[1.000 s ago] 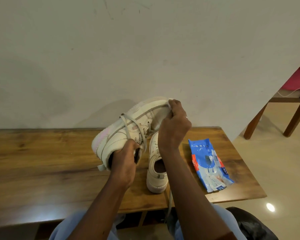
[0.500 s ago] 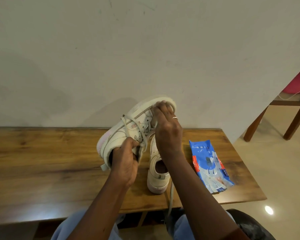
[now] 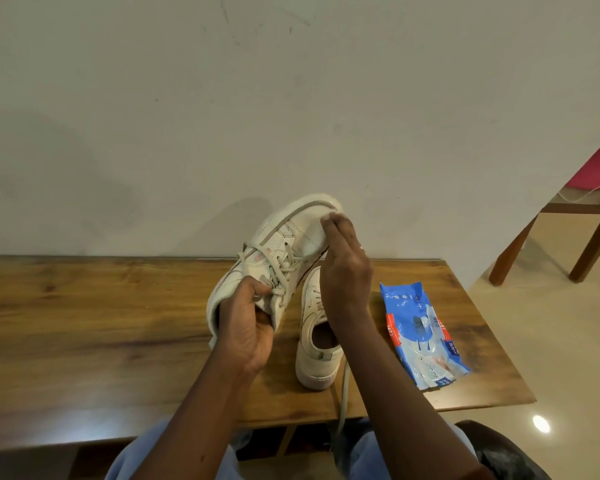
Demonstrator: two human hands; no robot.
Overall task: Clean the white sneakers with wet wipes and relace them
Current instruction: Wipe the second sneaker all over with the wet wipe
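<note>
Friend: What are your hands doing?

Me: My left hand [image 3: 246, 323] is gripping the raised sneaker [image 3: 291, 237] at its opening, thumb curling over the laces [image 3: 278, 271]. My right hand [image 3: 345, 268] is pressing straight fingers [image 3: 333, 226] flat against the toe. Whether a wipe is lying under them, I cannot tell.

Friend: And around them?

Me: The second sneaker [image 3: 314, 355] is standing on the wooden table [image 3: 84, 323] under my right wrist, with a loose lace [image 3: 343, 389] trailing over the near edge. The blue wipes pack [image 3: 420, 327] is lying just to its right.
</note>
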